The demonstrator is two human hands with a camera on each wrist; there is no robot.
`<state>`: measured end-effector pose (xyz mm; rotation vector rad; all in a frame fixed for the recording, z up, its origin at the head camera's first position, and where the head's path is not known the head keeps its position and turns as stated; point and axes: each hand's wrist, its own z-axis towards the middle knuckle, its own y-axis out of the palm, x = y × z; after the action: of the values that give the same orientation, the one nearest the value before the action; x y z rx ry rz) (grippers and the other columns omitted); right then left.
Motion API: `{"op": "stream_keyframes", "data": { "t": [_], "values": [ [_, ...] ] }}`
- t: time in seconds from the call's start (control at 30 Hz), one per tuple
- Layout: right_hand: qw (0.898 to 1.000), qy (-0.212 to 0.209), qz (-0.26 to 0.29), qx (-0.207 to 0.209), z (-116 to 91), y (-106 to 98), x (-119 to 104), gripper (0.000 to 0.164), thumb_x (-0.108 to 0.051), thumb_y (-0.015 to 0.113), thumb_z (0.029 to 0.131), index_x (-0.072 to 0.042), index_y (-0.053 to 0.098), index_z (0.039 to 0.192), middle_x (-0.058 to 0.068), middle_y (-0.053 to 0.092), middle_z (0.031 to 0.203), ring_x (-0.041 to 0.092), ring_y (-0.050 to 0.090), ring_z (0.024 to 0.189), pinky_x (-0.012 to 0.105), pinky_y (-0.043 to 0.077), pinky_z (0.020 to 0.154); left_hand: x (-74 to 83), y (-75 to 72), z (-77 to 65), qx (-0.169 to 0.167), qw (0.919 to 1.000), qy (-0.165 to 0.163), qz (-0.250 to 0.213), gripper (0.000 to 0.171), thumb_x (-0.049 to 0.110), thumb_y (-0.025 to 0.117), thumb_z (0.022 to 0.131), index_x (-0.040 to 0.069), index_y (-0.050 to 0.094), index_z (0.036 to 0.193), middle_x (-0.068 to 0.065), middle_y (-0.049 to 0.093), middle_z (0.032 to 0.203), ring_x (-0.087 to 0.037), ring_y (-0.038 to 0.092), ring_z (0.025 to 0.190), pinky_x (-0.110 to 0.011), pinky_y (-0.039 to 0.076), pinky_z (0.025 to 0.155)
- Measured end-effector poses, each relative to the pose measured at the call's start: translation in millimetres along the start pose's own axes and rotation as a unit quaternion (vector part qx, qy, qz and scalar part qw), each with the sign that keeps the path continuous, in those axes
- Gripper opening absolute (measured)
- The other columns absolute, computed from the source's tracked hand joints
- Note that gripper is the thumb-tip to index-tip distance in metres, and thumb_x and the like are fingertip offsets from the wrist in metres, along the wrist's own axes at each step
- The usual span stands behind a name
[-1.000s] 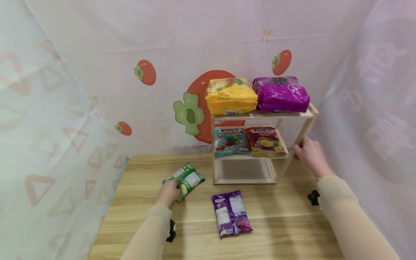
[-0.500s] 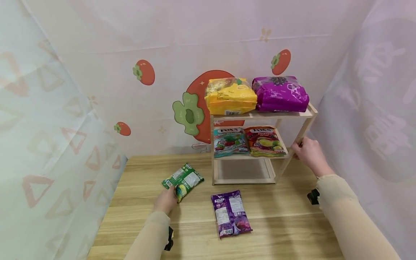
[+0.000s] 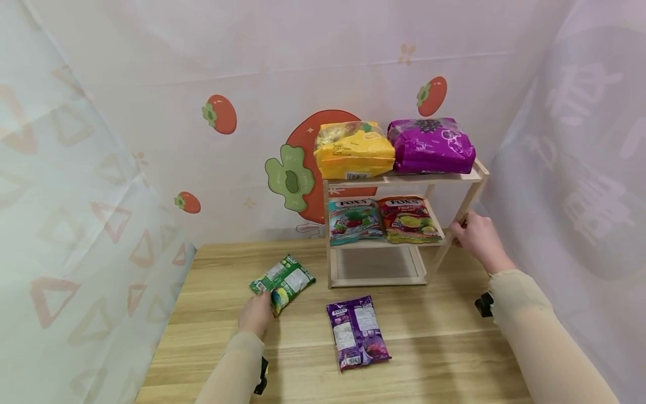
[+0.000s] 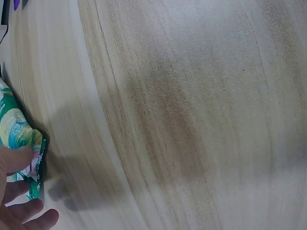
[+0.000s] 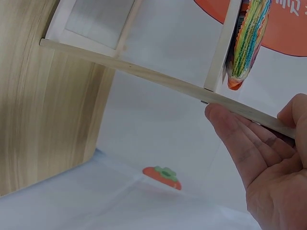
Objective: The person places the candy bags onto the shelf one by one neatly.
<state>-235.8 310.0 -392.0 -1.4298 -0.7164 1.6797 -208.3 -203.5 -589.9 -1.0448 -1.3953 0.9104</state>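
Note:
A green candy bag lies on the wooden table with its printed back up. At its near left end is my left hand. In the left wrist view, the thumb lies over the bag's corner and a finger is under it, pinching it; the other fingers are spread beside it. My right hand grips the right front post of a small wooden shelf rack. The right wrist view shows the thumb on one side of the post and the fingers on the other. A purple Fox's bag lies flat between the hands.
On the rack's top board sit a yellow bag and a magenta bag. A teal Mint Blossom bag and a red Fruits bag lean on the middle shelf. Printed cloth encloses the back and sides.
My left hand has drawn back from over the green bag to its near left corner, uncovering more of the print. The right hand keeps its hold on the post.

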Motion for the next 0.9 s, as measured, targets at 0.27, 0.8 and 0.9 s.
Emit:
{"op": "stream_keyframes", "data": {
  "t": [0.27, 0.8, 0.9],
  "values": [
    [1.000, 0.004, 0.010, -0.001, 0, 1, 1, 0.024, -0.014, 0.048, 0.088, 0.009, 0.057, 0.087, 0.015, 0.063, 0.069, 0.016, 0.059, 0.052, 0.030, 0.044, 0.046, 3.5, 3.9, 3.6, -0.030, 0.9987, 0.037, 0.016, 0.060, 0.011, 0.061, 0.088, 0.016, 0.039, 0.142, -0.014, 0.029, 0.148, -0.047, 0.027, 0.130, -0.063, 0.035, 0.090],
    [1.000, 0.006, 0.014, -0.003, -1, 0, 3, 0.025, -0.014, 0.048, 0.090, 0.010, 0.055, 0.088, 0.019, 0.064, 0.070, 0.021, 0.063, 0.055, 0.030, 0.048, 0.047, 17.0, 9.1, -1.5, -0.036, 0.9970, 0.058, 0.037, 0.053, 0.026, 0.075, 0.078, 0.001, 0.058, 0.121, -0.022, 0.058, 0.116, -0.040, 0.055, 0.105, -0.052, 0.045, 0.084],
    [1.000, 0.004, 0.016, -0.004, 0, 2, 3, 0.026, -0.015, 0.048, 0.089, 0.010, 0.055, 0.088, 0.019, 0.065, 0.069, 0.023, 0.064, 0.056, 0.030, 0.048, 0.048, 15.6, 12.6, -2.8, -0.016, 0.9965, 0.065, 0.050, 0.035, 0.026, 0.078, 0.074, 0.002, 0.066, 0.097, -0.013, 0.064, 0.092, -0.029, 0.061, 0.083, -0.045, 0.050, 0.072]
  ]
}}
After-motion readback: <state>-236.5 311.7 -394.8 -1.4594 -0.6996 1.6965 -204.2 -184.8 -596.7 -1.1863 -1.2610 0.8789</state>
